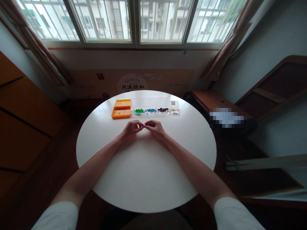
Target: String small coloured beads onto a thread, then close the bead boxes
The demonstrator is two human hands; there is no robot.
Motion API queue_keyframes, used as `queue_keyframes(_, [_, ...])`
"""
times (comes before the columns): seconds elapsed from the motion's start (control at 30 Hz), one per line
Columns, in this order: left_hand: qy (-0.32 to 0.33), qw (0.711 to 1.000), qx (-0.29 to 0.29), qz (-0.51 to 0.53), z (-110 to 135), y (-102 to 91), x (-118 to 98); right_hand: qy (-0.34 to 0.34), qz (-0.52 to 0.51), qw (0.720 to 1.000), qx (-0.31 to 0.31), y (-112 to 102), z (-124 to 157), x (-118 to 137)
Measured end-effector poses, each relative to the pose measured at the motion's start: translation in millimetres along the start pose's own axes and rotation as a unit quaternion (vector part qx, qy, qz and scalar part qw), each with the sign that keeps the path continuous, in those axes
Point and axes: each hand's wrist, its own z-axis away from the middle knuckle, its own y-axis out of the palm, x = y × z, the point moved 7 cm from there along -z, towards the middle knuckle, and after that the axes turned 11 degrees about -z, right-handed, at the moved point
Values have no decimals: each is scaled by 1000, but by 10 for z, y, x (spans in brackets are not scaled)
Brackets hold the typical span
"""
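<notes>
My left hand (132, 128) and my right hand (155, 127) meet fingertip to fingertip above the middle of a round white table (107, 166). Both pinch at something tiny between them that I cannot make out. Just beyond the hands lies an orange tray (121, 109). To its right stands a row of clear boxes with green pieces (138, 111), blue pieces (150, 111), dark pieces (163, 110) and pale pieces (174, 110).
A large barred window (134, 19) fills the far wall, with curtains at both sides. A wooden bench (211, 100) stands at the right, a wooden cabinet (21, 121) at the left. A cardboard panel (131, 83) leans under the window.
</notes>
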Motion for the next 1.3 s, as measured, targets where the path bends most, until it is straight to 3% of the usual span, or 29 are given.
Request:
queue_keyframes(1.0, [-49, 998, -8, 25, -13, -39, 87, 17, 22, 1000, 7, 26, 23, 45])
queue_keyframes(1.3, [-30, 999, -21, -6, 3, -66, 118, 26, 27, 998, 50, 72, 42, 91])
